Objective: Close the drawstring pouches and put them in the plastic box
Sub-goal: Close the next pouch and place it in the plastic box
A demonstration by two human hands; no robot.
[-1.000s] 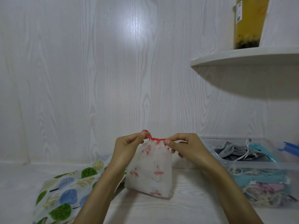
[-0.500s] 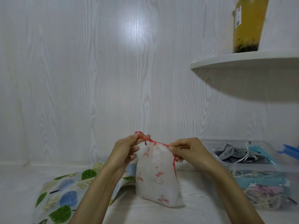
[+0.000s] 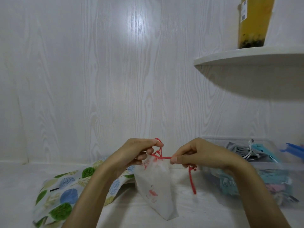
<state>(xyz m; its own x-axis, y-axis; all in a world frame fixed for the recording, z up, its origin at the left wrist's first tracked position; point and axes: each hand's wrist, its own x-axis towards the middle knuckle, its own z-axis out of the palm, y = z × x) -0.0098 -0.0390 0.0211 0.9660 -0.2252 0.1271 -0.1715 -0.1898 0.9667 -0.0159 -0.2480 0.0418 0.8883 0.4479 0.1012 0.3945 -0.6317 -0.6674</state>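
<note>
I read the right hand (image 3: 204,153) first: thumb and forefinger pinch the red drawstring (image 3: 166,157) just right of the pouch mouth, with the other fingers curled beneath. A loose end of the cord hangs down below this hand, ending above the tabletop (image 3: 205,211). The left hand (image 3: 136,152) pinches the opposite side of the same cord, where a small red loop rises above the fingertips; its lower fingers are curled against the pouch top. Between the two hands I see a short, taut run of cord.

The white pouch (image 3: 154,186) hangs from the cord between the hands. Its mouth is gathered to a narrow bunch and its lower corner touches the tabletop. The fabric is thin, soft and semi-translucent, with faint pink printed figures. I cannot tell what is inside.

Left of it, partly under the left forearm, a second fabric pouch (image 3: 57,195) lies flat on the table, printed with green and blue tree shapes.

To the right stands the plastic box (image 3: 279,167): clear, rectangular, rigid-walled. It holds a pile of soft pouches in grey, teal and pink with white cords. A blue clip (image 3: 294,149) sits at its far right edge.

Above, a white curved shelf (image 3: 246,58) carries a cup of yellow drink (image 3: 253,22) with dark sediment. The wall (image 3: 98,79) is white wood-grain panel.
</note>
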